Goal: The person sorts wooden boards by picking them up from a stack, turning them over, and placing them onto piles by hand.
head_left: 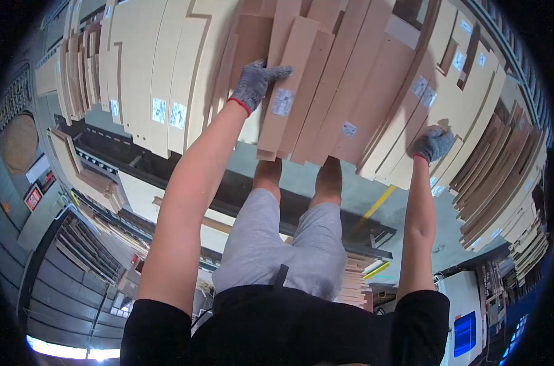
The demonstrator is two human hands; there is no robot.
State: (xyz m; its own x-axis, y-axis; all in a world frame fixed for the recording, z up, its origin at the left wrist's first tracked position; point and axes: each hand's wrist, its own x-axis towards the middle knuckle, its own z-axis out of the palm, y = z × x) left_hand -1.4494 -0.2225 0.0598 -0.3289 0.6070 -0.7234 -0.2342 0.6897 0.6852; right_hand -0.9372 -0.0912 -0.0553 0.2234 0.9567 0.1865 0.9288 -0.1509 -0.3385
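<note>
My left hand (250, 86), in a grey glove with a red cuff, is closed at the left edge of a narrow brown board (296, 58). One digit stretches over the board's face, just above its white label (283, 102); the other fingers are partly hidden. Farther right, my right hand (432, 144), gloved in grey too, rests on the pale boards (405, 131) with its fingers a little bent and apart. Between the hands lie more brown boards (344, 91), side by side, one with a small label.
Pale labelled panels (167, 73) stand to the left, and stacks of thin boards (496, 165) to the right. Below the boards runs a dark metal frame (228, 189). A yellow line (374, 204) marks the floor. A white machine (463, 305) is at lower right.
</note>
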